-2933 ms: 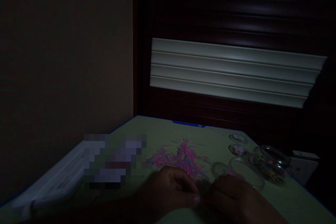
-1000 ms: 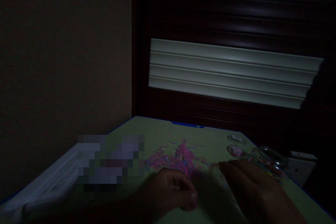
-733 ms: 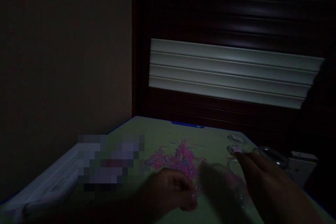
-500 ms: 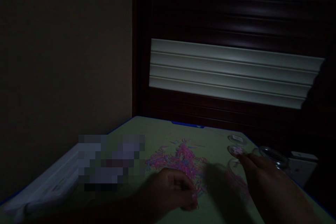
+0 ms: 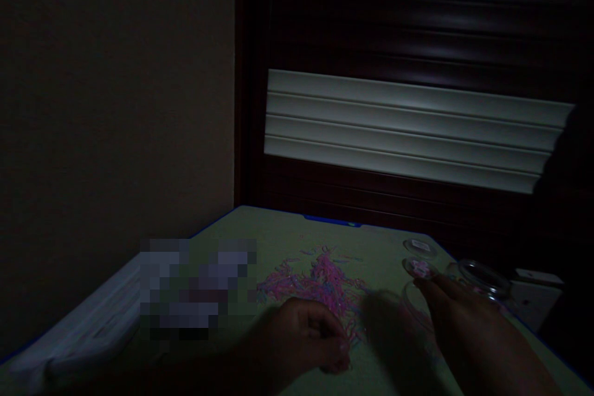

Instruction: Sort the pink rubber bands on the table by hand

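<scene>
A loose heap of thin pink and bluish rubber bands (image 5: 329,278) lies across the pale tabletop (image 5: 371,238). In front of the heap is my left hand (image 5: 310,340), its fingers curled in and thumb against them; a tiny speck shows at the fingertips, too small to name. At the right, my right hand (image 5: 464,322) reaches down with fingers together beside a clear round dish (image 5: 415,306). Its fingertips are dark, and anything in them is hidden. Just beyond them sits a small round dish (image 5: 420,268) with pinkish bits inside.
Another clear round piece (image 5: 420,247) with a label lies farther back. A larger clear round container (image 5: 482,278) and a white box (image 5: 536,297) stand at the right edge. Along the left lies a long whitish object (image 5: 83,322), with a pixelated patch beside it. A dark slatted panel rises behind.
My right hand has shifted slightly toward me, showing more of the pinkish bits in the small dish. My left hand has hardly moved.
</scene>
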A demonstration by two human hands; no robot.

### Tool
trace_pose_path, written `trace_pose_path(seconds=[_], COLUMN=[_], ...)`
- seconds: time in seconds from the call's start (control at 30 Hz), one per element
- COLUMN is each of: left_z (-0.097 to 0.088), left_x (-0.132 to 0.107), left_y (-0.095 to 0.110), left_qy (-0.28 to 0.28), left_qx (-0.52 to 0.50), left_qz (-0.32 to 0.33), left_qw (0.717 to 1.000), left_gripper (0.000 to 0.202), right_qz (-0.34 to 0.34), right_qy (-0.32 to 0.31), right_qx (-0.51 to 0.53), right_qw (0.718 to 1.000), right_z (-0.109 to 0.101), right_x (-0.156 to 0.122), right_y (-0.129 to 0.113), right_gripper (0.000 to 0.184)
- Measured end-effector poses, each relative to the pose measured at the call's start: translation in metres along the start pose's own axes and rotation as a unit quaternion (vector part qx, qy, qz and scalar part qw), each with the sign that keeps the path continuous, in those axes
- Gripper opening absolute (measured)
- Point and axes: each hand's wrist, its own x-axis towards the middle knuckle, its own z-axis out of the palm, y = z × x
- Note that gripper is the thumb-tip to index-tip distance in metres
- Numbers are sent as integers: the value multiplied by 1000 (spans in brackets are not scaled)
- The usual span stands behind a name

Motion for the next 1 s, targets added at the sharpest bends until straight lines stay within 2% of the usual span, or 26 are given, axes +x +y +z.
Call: trace_pose_path(seconds=[0.17,0.33,0.47,0.57,0.63,0.67,0.73,0.8,0.87,0.93,1.0], left_z=[0,1,2,0,-3,-6,-11,-15,-16,-16,-13], left_x=[1,-3,-5,-5,-5,-6,-7,-9,-10,-9,-8], left_y=[-1,-1,-1,2,7,10,16,21,21,19,13], left_qy=[1,14,57,91,101,103,84,47,30,66,76], left_qx=[5,45,119,210,310,368,483,582,662,709,739], left_qz=[4,8,34,61,114,149,230,272,253,221,194], left_qw=[1000,999,991,972,939,912,841,765,704,667,641], left_gripper=[25,19,14,10,9,10,14,18,16,15,18], right_qz=[-2,-68,-96,-118,-150,-165,-180,-178,-173,-176,-177], right_qy=[7,24,6,-3,18,27,29,14,-2,-10,-20], right_qx=[65,228,268,263,256,253,249,244,238,240,244], right_qw=[998,971,959,957,955,953,951,953,956,954,953], right_z=[2,2,-1,5,11,14,19,20,19,16,13], right_x=[2,5,6,6,6,6,6,6,7,8,9], right_y=[-3,-17,-24,-27,-30,-32,-35,-37,-37,-36,-35], right_gripper=[38,32,23,19,21,21,22,20,18,19,21])
